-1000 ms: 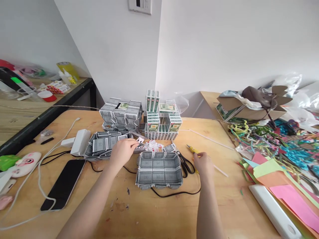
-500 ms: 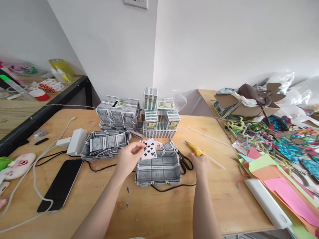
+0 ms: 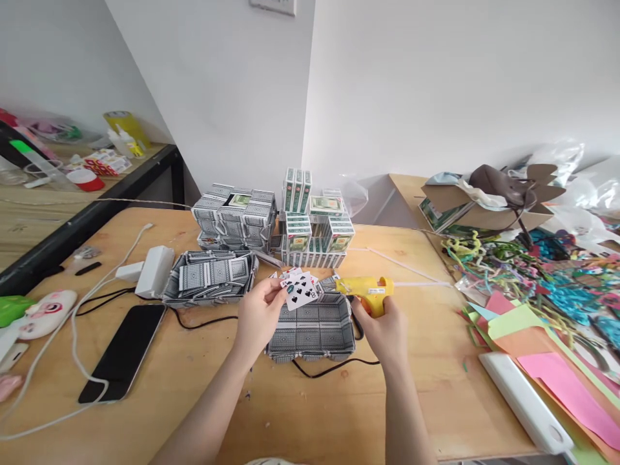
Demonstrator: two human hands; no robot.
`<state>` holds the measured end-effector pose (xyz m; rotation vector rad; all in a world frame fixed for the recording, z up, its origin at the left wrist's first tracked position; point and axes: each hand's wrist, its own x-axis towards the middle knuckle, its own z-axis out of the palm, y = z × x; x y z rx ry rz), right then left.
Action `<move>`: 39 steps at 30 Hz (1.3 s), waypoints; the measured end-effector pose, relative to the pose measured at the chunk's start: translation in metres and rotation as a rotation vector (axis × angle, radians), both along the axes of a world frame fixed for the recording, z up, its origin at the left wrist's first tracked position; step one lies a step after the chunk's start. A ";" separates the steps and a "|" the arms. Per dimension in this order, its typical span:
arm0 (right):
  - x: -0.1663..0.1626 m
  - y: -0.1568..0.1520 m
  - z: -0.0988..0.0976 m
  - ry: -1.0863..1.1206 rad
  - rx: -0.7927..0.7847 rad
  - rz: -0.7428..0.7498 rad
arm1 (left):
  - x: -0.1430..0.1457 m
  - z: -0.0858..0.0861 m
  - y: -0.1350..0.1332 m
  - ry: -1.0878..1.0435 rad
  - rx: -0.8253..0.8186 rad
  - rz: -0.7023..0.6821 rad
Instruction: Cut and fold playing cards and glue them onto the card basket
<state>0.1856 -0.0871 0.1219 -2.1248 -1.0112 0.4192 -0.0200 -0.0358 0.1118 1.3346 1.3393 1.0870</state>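
Observation:
My left hand (image 3: 261, 314) pinches a playing card (image 3: 301, 290), a black spade card, face up above a shallow tray made of card backs (image 3: 310, 327). My right hand (image 3: 382, 329) grips a yellow glue gun (image 3: 364, 288) by its handle, nozzle pointing left toward the card. A black cord (image 3: 334, 368) runs under the tray toward the gun. More loose cards (image 3: 295, 274) lie just behind the tray.
A second card tray (image 3: 209, 278) lies to the left, with stacked card blocks (image 3: 237, 216) and card packs (image 3: 312, 236) behind. A phone (image 3: 123, 351), white charger (image 3: 155, 271) and cables lie at left. Coloured paper (image 3: 557, 349) and pipe cleaners (image 3: 523, 271) crowd the right.
My left hand picked a spade card out of the pile and raised it over the tray. My right hand took the glue gun off the table and swung it left toward the card.

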 end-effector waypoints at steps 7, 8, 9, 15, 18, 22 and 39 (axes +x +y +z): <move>-0.010 0.007 -0.008 -0.259 -0.137 0.161 | 0.000 0.008 -0.009 0.041 0.036 0.003; -0.010 0.007 -0.008 -0.284 -0.147 0.174 | -0.001 0.009 -0.010 0.051 0.044 0.007; -0.010 0.007 -0.009 -0.304 -0.155 0.186 | -0.001 0.009 -0.010 0.060 0.047 0.008; -0.012 0.006 -0.011 -0.403 -0.182 0.246 | -0.002 0.008 -0.012 0.072 0.042 -0.014; -0.010 0.006 -0.011 -0.418 -0.179 0.255 | -0.004 0.006 -0.012 0.083 0.047 -0.011; -0.007 0.005 -0.008 -0.383 -0.169 0.279 | -0.005 0.007 -0.013 0.057 0.049 -0.006; -0.007 0.001 -0.002 -0.317 -0.147 0.293 | -0.008 0.010 -0.016 0.041 0.040 -0.006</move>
